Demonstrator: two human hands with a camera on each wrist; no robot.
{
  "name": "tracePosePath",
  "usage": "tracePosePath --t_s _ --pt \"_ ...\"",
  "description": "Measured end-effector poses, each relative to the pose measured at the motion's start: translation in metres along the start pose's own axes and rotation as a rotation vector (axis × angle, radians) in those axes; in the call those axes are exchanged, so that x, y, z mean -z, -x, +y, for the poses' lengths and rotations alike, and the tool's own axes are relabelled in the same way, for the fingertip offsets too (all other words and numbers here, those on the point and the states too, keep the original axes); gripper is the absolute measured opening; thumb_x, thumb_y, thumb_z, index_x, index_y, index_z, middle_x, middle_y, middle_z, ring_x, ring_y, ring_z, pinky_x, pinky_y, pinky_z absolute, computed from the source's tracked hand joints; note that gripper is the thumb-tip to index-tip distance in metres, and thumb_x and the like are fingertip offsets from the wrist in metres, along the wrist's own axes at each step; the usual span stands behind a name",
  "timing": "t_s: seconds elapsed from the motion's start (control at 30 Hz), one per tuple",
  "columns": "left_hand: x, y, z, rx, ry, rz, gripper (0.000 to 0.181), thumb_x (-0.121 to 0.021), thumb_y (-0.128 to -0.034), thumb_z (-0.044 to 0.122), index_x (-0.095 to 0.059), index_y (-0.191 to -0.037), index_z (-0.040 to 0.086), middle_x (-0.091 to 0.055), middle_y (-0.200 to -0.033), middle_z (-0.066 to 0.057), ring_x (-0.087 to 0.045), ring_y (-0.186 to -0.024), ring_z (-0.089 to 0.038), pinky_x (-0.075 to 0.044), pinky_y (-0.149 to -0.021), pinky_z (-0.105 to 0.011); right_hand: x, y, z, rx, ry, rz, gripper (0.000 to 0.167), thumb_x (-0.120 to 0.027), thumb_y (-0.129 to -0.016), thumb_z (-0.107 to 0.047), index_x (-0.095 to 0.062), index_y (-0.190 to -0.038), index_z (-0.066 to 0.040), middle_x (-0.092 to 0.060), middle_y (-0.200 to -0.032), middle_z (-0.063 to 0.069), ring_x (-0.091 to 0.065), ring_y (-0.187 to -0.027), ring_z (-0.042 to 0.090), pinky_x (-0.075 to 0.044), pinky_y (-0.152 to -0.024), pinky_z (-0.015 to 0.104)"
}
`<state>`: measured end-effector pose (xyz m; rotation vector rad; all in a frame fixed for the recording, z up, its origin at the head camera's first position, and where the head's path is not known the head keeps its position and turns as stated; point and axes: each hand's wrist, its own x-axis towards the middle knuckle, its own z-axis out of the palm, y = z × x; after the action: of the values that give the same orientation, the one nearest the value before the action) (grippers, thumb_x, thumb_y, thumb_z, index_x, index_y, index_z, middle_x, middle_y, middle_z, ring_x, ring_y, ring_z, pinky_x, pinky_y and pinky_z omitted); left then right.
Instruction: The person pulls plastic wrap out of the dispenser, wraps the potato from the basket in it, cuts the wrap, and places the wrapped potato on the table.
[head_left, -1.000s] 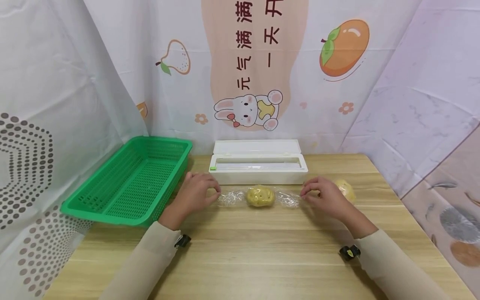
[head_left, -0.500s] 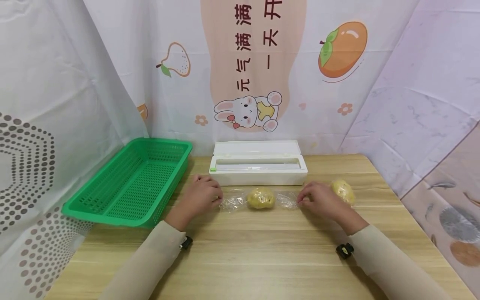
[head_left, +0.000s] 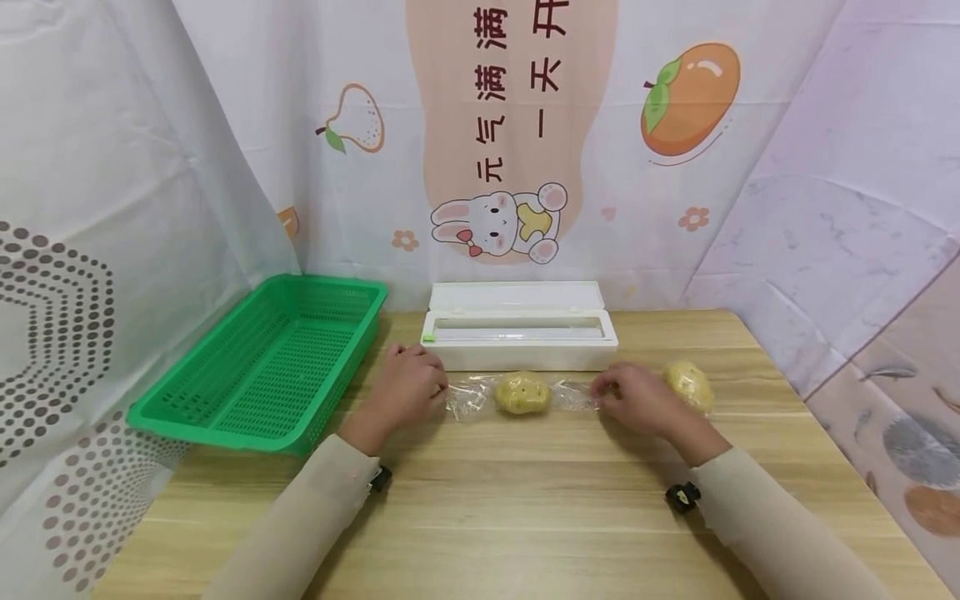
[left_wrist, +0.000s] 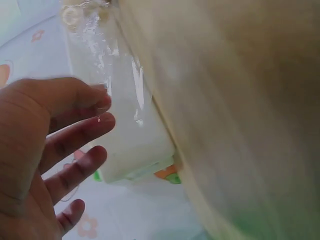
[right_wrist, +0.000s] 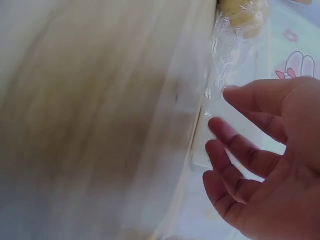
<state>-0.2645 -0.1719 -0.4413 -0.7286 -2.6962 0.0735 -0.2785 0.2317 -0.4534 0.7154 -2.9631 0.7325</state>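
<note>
A potato [head_left: 522, 392] wrapped in clear cling film lies mid-table, with twisted film tails stretching out to both sides. My left hand [head_left: 409, 385] pinches the left tail of the cling film [head_left: 468, 396] between thumb and forefinger; in the left wrist view its other fingers [left_wrist: 82, 132] are spread apart. On the other side, my right hand [head_left: 636, 400] pinches the end of the right tail with thumb and forefinger, the remaining fingers [right_wrist: 225, 160] loosely bent. Beside the right hand lies a second film-covered potato [head_left: 687, 385].
Just behind the wrapped potato stands a white cling film dispenser [head_left: 519, 357], its lid raised. A green plastic basket [head_left: 330, 400] is at the left, near my left forearm. The wooden table [head_left: 525, 517] meets a printed cloth backdrop [head_left: 360, 200].
Both hands have drawn slightly inward along the film tails, toward the potato. The potato has shifted very little, its visible face turning a bit.
</note>
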Motion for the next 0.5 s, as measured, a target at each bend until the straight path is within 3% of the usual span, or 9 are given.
tracePosePath --t_s 0.13,0.27,0.37,0.5 --pt "0.012 -0.004 0.003 0.066 -0.007 0.008 0.019 -0.064 -0.0934 0.034 -0.083 -0.089 0.031 -0.075 -0.104 0.01 -0.063 -0.104 -0.021 -0.039 -0.089 -0.048 0.002 -0.003 -0.003 0.011 -0.079 0.075 0.027 -0.062 -0.091 0.0 -0.075 -0.113 -0.006 -0.072 -0.114 0.013 -0.066 -0.107 0.033 -0.055 -0.092 0.054" --pt "0.023 -0.014 0.013 0.126 0.008 0.041 0.024 -0.064 -0.0971 0.041 -0.082 -0.099 0.027 -0.076 -0.111 0.006 -0.066 -0.108 -0.024 -0.043 -0.093 -0.05 0.005 -0.012 -0.014 0.041 -0.097 0.123 0.025 -0.065 -0.096 -0.008 -0.072 -0.12 -0.006 -0.071 -0.123 0.013 -0.066 -0.115 0.036 -0.053 -0.098 0.055" --pt "0.026 -0.029 0.026 0.099 0.036 0.016 0.031 -0.066 -0.0969 0.048 -0.081 -0.107 0.023 -0.076 -0.115 0.004 -0.068 -0.11 -0.024 -0.048 -0.095 -0.049 0.003 -0.022 -0.026 0.093 -0.075 0.091 0.027 -0.068 -0.096 -0.014 -0.071 -0.123 -0.008 -0.072 -0.124 0.011 -0.067 -0.117 0.034 -0.052 -0.101 0.055" --pt "0.019 -0.047 0.044 0.03 0.11 -0.072 0.042 -0.073 -0.0914 0.054 -0.078 -0.115 0.019 -0.076 -0.115 0.002 -0.07 -0.107 -0.021 -0.053 -0.092 -0.046 -0.006 -0.035 -0.038 0.158 -0.002 0.029 0.035 -0.072 -0.091 -0.014 -0.068 -0.125 -0.006 -0.073 -0.118 0.01 -0.068 -0.112 0.03 -0.054 -0.099 0.051"
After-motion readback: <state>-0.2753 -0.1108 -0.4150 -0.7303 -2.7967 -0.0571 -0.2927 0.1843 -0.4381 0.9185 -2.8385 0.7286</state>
